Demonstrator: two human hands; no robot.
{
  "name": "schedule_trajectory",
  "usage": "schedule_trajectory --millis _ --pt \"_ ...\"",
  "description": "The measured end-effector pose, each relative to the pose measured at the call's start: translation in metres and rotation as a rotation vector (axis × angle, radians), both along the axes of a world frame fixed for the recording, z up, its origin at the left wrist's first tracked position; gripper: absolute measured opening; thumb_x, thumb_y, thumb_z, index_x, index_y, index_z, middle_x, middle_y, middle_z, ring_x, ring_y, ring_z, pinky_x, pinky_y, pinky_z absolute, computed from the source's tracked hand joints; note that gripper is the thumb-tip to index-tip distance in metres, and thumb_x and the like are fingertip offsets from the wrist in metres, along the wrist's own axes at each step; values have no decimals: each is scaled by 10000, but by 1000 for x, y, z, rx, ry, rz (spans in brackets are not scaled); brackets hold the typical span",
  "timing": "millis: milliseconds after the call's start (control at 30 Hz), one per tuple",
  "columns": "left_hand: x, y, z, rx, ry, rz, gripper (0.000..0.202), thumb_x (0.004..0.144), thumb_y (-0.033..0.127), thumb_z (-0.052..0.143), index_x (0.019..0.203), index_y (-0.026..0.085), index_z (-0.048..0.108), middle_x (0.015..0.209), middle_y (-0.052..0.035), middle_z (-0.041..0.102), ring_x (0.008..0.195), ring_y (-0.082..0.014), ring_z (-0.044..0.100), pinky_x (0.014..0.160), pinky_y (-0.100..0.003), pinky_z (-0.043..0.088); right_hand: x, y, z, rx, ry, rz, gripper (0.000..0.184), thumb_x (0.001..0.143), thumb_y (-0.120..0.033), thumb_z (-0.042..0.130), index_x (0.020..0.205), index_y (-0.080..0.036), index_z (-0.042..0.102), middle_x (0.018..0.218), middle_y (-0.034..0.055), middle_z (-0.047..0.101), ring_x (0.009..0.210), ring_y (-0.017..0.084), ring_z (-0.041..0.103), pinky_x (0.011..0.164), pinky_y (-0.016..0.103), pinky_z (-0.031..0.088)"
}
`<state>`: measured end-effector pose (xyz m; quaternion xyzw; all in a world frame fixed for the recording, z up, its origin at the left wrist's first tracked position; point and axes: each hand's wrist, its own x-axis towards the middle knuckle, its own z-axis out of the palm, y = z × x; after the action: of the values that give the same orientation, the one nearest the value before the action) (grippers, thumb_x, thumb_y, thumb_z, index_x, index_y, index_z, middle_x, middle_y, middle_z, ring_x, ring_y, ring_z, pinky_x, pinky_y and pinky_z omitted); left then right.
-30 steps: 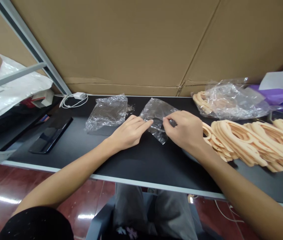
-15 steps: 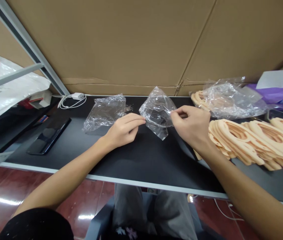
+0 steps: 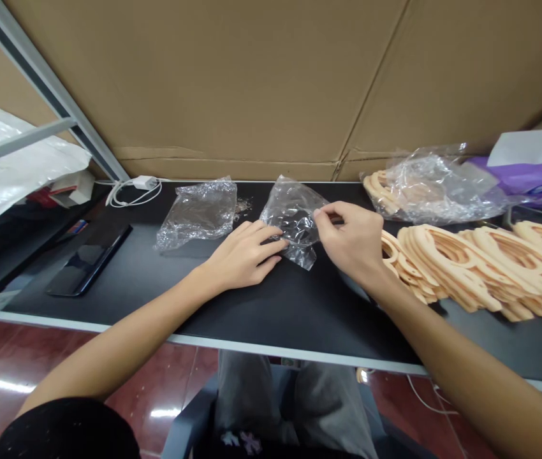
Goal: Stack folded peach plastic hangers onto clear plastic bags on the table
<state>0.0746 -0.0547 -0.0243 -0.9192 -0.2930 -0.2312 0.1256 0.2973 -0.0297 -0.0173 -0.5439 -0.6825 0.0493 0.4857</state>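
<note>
A clear plastic bag [image 3: 292,203], crinkled and shiny, lies on the black table in front of me. My right hand [image 3: 350,239] pinches its right edge between thumb and fingertips. Spread over the bag's lower left side, my left hand [image 3: 249,255] rests palm down with its fingers apart. To the left of that hand lies another clear plastic bag [image 3: 199,213], flat and wrinkled. Small crumbs [image 3: 242,207] are scattered between the two bags.
Stacks of cut wooden pieces [image 3: 472,261] lie on the right. Behind them are a plastic bag with wooden pieces [image 3: 424,185] and a purple pack [image 3: 529,182]. A phone [image 3: 89,261], a charger with white cable [image 3: 144,183] and a white package [image 3: 27,162] are at the left.
My left hand has gone from a closed pinch at the bag's edge to spread fingers lying on it. The bag sits lower and flatter, and my right hand has shifted slightly left with its edge.
</note>
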Motion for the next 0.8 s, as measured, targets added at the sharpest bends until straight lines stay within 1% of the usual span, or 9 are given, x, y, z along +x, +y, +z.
schedule_trajectory --millis 100,167,333,433,500,567,633,733,800 --pt "2 -1 -2 -11 -8 -1 307 1004 205 578 1286 110 655 1220 -140 728 1041 -250 687 895 -392 559 2 5 -1 -35 13 -9 196 845 -310 581 742 -214 718 766 52 770 730 224 709 751 368 526" --pt "3 -2 -2 -14 -29 -13 328 1005 180 560 1314 93 628 1195 -136 735 1041 -240 689 911 -381 557 3 7 -1 -71 28 -4 188 838 -307 591 742 -212 721 764 49 772 738 228 714 759 371 524" --pt "6 -4 1 42 -90 -59 191 990 148 562 1114 123 705 1135 -110 756 1126 -269 652 939 -406 523 3 8 -1 -128 17 -25 183 827 -303 608 734 -206 733 762 51 774 745 239 724 771 375 515" --pt "6 -4 1 88 -141 -60 191 971 139 585 1114 145 711 1135 -96 763 1164 -292 628 943 -440 506 4 8 -1 -153 -3 -52 184 821 -290 608 722 -204 737 741 52 770 731 241 723 761 371 511" --pt "5 -3 0 108 -165 -61 206 955 132 595 1122 149 714 1159 -109 752 1173 -301 614 956 -457 506 4 8 0 -171 -15 -73 182 821 -278 606 729 -202 744 745 53 773 734 242 724 766 369 514" --pt "5 -2 -2 114 -180 -64 229 947 125 586 1137 134 714 1193 -145 725 1151 -291 616 950 -448 519 3 10 1 -199 -32 -93 181 823 -272 609 741 -200 754 761 58 780 748 245 727 781 370 520" --pt "4 -1 -3 121 -190 -63 263 947 121 569 1173 113 704 1169 -161 713 1088 -264 635 926 -418 531 1 12 3 -243 -60 -115 179 824 -264 614 754 -199 765 780 65 786 777 253 736 802 371 527" --pt "4 -1 -4 143 -170 -28 321 957 133 548 1252 116 675 1074 -125 725 984 -236 649 887 -394 521 -4 18 6 -287 -129 -138 181 829 -255 618 776 -196 781 809 75 793 836 269 747 841 373 534" --pt "3 -1 -4 146 -140 24 295 963 154 548 1218 135 693 1044 -105 731 978 -242 642 882 -402 499 -10 23 6 -291 -170 -122 196 847 -261 612 800 -195 790 840 80 799 865 271 748 863 371 534"
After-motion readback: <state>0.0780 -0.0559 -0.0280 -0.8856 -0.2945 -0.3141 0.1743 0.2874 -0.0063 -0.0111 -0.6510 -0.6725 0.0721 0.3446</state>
